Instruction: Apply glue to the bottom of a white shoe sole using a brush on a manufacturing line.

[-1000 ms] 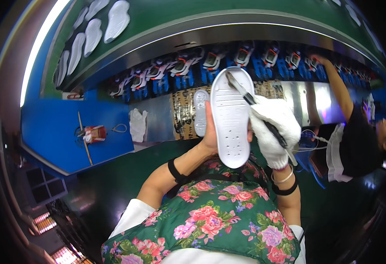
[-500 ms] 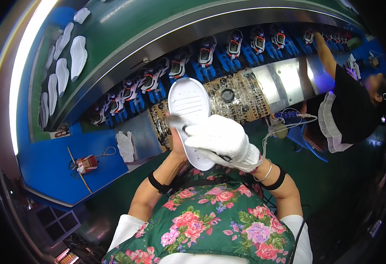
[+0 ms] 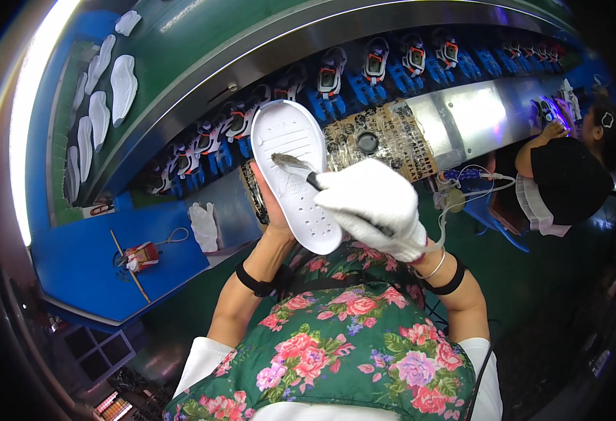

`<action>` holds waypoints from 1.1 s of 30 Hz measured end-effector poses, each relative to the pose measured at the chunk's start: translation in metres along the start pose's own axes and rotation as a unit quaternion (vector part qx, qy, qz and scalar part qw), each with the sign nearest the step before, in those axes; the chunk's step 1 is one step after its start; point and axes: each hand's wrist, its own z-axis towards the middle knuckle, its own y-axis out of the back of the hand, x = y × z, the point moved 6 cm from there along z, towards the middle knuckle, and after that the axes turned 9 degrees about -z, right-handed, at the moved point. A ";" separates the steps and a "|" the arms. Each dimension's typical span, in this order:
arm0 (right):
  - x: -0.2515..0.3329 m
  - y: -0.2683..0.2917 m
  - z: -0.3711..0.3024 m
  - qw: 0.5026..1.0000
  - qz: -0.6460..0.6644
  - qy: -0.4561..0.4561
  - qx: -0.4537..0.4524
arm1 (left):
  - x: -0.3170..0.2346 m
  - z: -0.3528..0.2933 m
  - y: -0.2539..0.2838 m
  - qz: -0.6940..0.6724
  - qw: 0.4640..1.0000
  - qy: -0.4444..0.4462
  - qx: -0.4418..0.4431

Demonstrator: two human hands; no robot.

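A white shoe sole (image 3: 298,188) is held up in front of me, its hollow inner side facing up, with ribbed lines at the far end and small holes at the near end. My bare left hand (image 3: 271,203) grips its left edge from below; most of those fingers are hidden under it. In a white knitted glove, my right hand (image 3: 371,203) is closed around the dark handle of a small brush (image 3: 290,161). The brush's grey-brown bristles lie over the upper half of the sole and seem to touch its inner surface.
Beyond the sole runs a line of shoes (image 3: 329,77) on blue holders. Loose white soles (image 3: 124,91) lie on the green surface at far left. A blue table (image 3: 76,259) bears a red container (image 3: 141,257); a white glove (image 3: 203,226) lies beside it. A co-worker (image 3: 567,168) sits at right.
The sole and both hands have shifted slightly up and left. The brush has swung off the sole's left edge onto its inner surface. The co-worker's arm has drawn back from the shoe line.
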 end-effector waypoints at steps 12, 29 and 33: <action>0.020 -0.015 -0.011 0.994 -0.046 0.089 0.042 | 0.007 0.007 -0.016 -0.056 0.947 0.171 0.266; 0.017 -0.008 -0.016 0.996 0.011 0.045 0.070 | -0.006 0.016 -0.031 -0.014 0.952 0.174 0.252; 0.021 -0.020 -0.024 0.976 0.153 0.042 0.150 | -0.007 0.023 -0.028 0.000 0.904 0.248 0.349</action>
